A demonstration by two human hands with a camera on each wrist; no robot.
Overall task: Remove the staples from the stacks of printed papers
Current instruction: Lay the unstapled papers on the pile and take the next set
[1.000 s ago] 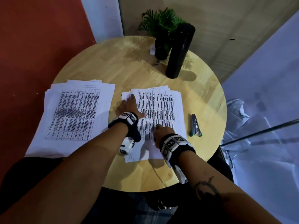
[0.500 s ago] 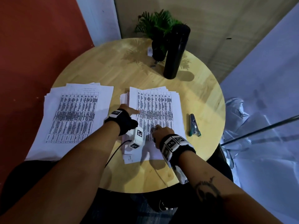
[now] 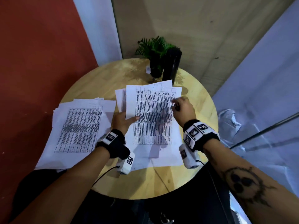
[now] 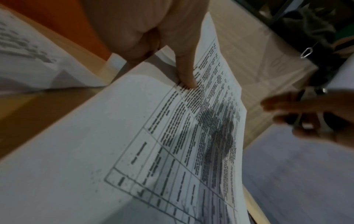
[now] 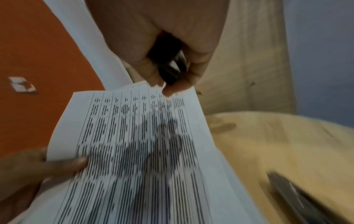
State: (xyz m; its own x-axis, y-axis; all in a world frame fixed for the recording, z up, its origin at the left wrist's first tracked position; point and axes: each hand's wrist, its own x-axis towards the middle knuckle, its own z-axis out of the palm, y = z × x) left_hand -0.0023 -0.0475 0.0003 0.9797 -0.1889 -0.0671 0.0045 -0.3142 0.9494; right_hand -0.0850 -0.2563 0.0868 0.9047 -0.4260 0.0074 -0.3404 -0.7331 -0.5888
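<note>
A stack of printed papers is tilted up off the round wooden table. My left hand pinches its left edge, thumb on the top sheet and fingers underneath. My right hand is at the stack's far right corner and grips a small dark staple remover, fingertips touching the paper's top edge. The staple itself is not visible. A second pile of printed sheets lies flat on the left of the table.
A tall black bottle and a potted green plant stand at the table's far edge, just behind the lifted stack. A metal tool lies on the table to the right of the stack. Loose sheets lie under it.
The left hand went from lying flat on the stack to pinching its left edge and lifting it. The right hand moved from the page's near part to its far right corner.
</note>
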